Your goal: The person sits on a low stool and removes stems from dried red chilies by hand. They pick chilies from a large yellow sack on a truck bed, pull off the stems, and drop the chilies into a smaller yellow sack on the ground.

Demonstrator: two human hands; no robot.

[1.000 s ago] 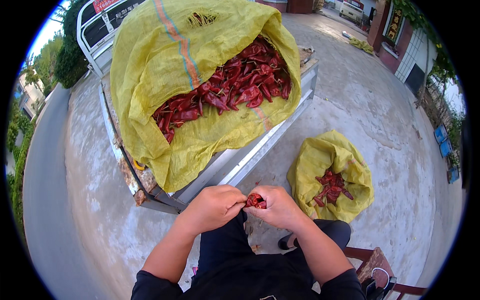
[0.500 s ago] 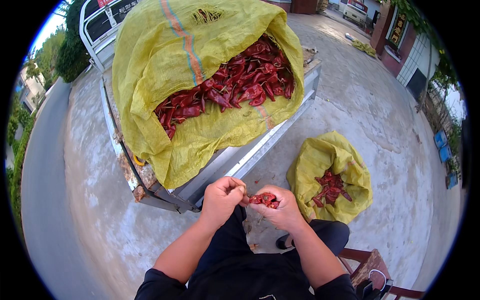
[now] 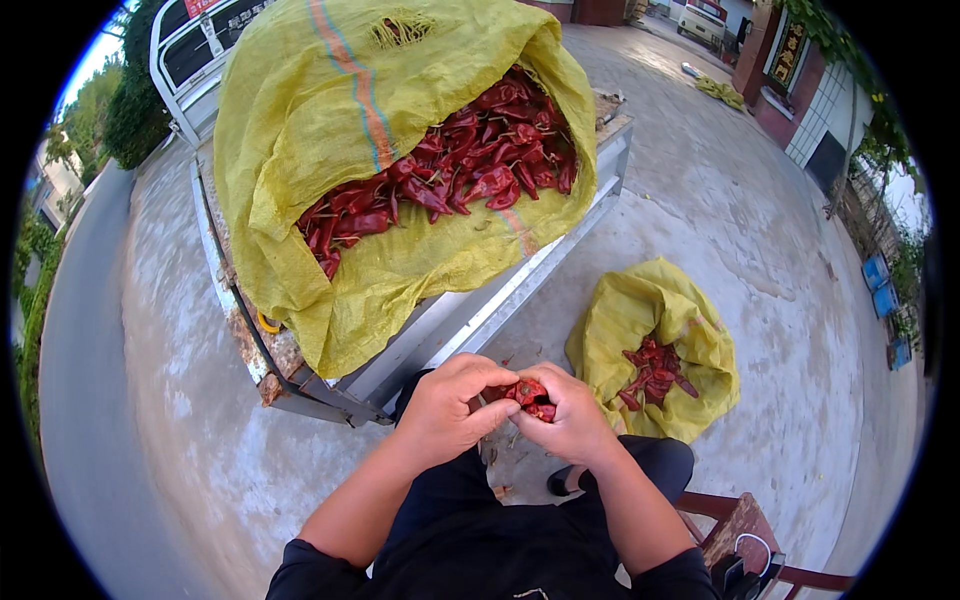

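Several wrinkled red chili peppers (image 3: 528,392) are bunched in front of my body. My right hand (image 3: 572,412) is wrapped round them, their ends showing between thumb and fingers. From the other side, my left hand (image 3: 450,402) pinches a pepper of the bunch with thumb and forefinger; its other fingers are curled out of sight. A large yellow woven sack (image 3: 290,130), lying open toward me, holds a heap of red chili peppers (image 3: 450,165). Beside my right knee, a smaller yellow sack (image 3: 705,345) stands open on the ground with some peppers (image 3: 655,372) inside.
The large sack rests on a flat metal truck bed (image 3: 490,325) with rusty corners. A wooden stool (image 3: 735,525) with a dark device and a white cable stands at lower right. Concrete ground (image 3: 800,420) surrounds me, and a road (image 3: 85,400) runs along the left.
My left hand has moved right, its thumb and forefinger now on the peppers held in my right hand. The whole view has shifted slightly.
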